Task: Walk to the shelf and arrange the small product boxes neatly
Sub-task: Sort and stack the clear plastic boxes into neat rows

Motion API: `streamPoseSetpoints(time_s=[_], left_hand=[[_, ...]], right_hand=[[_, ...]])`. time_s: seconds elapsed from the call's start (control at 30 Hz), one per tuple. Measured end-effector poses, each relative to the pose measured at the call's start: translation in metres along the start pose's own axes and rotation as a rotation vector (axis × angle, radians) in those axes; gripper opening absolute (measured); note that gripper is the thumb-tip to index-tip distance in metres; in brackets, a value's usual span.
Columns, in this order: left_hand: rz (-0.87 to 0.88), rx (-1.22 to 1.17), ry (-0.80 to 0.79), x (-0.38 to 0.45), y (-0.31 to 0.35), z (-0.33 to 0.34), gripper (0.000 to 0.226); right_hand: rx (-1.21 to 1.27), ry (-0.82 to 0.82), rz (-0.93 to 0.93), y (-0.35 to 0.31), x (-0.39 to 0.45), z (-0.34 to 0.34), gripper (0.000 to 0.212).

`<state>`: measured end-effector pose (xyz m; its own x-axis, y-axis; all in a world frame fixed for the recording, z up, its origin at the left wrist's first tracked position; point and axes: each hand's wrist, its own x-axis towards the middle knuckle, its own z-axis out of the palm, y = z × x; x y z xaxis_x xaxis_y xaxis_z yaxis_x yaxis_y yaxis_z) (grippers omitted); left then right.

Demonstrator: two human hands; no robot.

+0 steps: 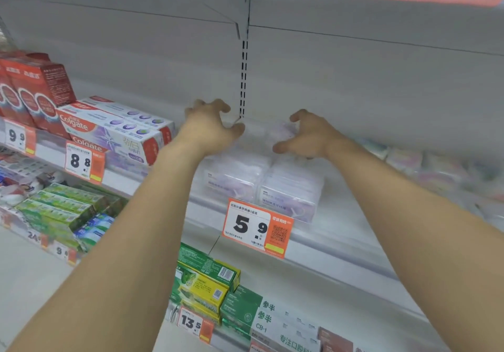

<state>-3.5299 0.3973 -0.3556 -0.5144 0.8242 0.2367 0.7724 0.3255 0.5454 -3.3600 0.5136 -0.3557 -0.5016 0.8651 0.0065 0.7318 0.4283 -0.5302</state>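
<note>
Clear plastic boxes with pale purple labels stand in two rows at the middle of the white shelf. Both my arms reach over them toward the back. My left hand hovers above the left row with its fingers curled and apart, holding nothing. My right hand is at the back of the right row, fingers spread around a blurred purple box; I cannot tell whether it touches that box.
Colgate toothpaste cartons and red cartons lie left on the same shelf. Blurred pastel packs sit to the right. An orange 5.9 price tag hangs on the shelf edge. Green toothpaste boxes fill the shelf below.
</note>
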Motion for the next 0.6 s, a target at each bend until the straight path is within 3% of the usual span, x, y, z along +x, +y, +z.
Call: streamPoseSetpoints(time_s=[0.07, 0.2, 0.27, 0.4, 0.53, 0.6], left_hand=[[-0.054, 0.033, -0.05, 0.006, -0.011, 0.011, 0.062], [-0.08, -0.179, -0.153, 0.009, -0.02, 0.012, 0.064], [-0.058, -0.223, -0.122, 0.01, -0.02, 0.009, 0.06], [-0.03, -0.311, 0.084, 0.008, -0.014, 0.004, 0.064], [-0.05, -0.518, 0.28, 0.007, 0.002, -0.007, 0.066], [-0.081, -0.605, 0.323, 0.005, 0.011, -0.012, 0.063]], right_hand=[[0.069, 0.123, 0.015, 0.009, 0.004, -0.002, 0.081], [0.027, 0.272, -0.124, 0.031, 0.002, -0.006, 0.076], [-0.008, 0.213, -0.183, 0.039, 0.0, -0.01, 0.075], [0.212, -0.012, -0.126, 0.048, -0.002, -0.029, 0.062], [0.126, -0.189, -0.039, 0.046, -0.008, -0.031, 0.056], [0.185, -0.179, 0.003, 0.044, -0.009, -0.031, 0.058]])
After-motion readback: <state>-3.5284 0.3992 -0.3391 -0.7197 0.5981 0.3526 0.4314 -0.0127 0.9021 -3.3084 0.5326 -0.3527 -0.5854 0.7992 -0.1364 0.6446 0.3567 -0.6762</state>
